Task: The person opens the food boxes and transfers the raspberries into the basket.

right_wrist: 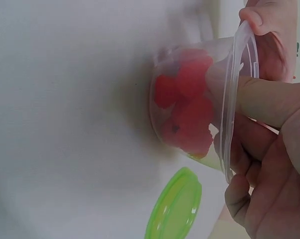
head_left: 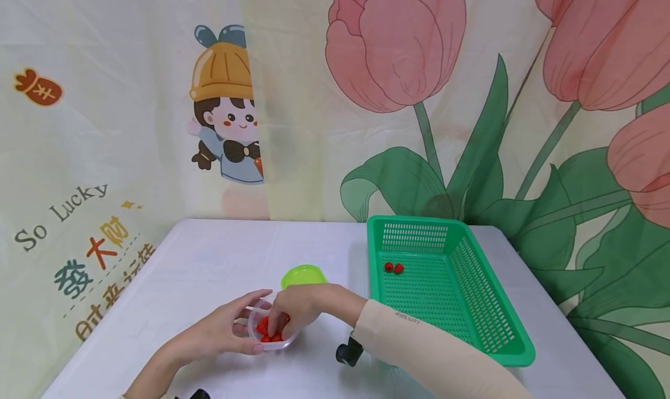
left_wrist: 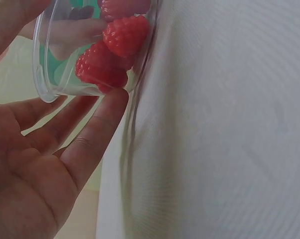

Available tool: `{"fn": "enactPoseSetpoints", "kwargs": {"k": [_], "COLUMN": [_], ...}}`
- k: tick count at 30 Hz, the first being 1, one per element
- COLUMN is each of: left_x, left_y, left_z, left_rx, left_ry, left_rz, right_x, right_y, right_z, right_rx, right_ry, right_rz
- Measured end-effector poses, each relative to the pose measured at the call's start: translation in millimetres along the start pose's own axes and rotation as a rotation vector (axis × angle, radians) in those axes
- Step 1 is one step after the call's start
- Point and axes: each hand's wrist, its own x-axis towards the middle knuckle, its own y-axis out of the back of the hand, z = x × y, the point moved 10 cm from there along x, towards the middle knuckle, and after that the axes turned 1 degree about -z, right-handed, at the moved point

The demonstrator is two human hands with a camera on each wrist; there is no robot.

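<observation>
A clear plastic tub [head_left: 282, 345] holding several red raspberries [right_wrist: 190, 114] stands on the table. My left hand [head_left: 222, 329] grips its left side, thumb near and fingers round the far side; in the left wrist view a fingertip presses low on the tub wall. From above, my right hand [head_left: 300, 306] dips into the tub, its fingertips down among the raspberries. I cannot tell whether they pinch one. Just behind the tub lies a bright green lid [head_left: 303, 275], seen also in the right wrist view.
To the right stands a green plastic basket [head_left: 515, 346] with slotted walls. Two raspberries [head_left: 394, 268] lie side by side on its floor near the left wall. A white cloth covers the table [head_left: 235, 253], and a printed curtain [head_left: 298, 96] hangs behind it.
</observation>
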Motion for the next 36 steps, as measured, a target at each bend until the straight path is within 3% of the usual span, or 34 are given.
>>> {"fn": "enactPoseSetpoints", "kwargs": {"k": [10, 36], "left_x": [-0.4, -0.6], "left_y": [0.4, -0.4], "left_z": [-2.0, -4.6], "left_rx": [0.004, -0.048], "left_ry": [0.028, 0.0], "left_rz": [0.001, -0.019], "right_x": [-0.5, -4.8], "right_y": [2.0, 8.6], "right_z": [2.3, -3.7], "right_rx": [0.077, 0.075], "right_ry": [-0.01, 0.023], "right_rz": [0.002, 0.075]}}
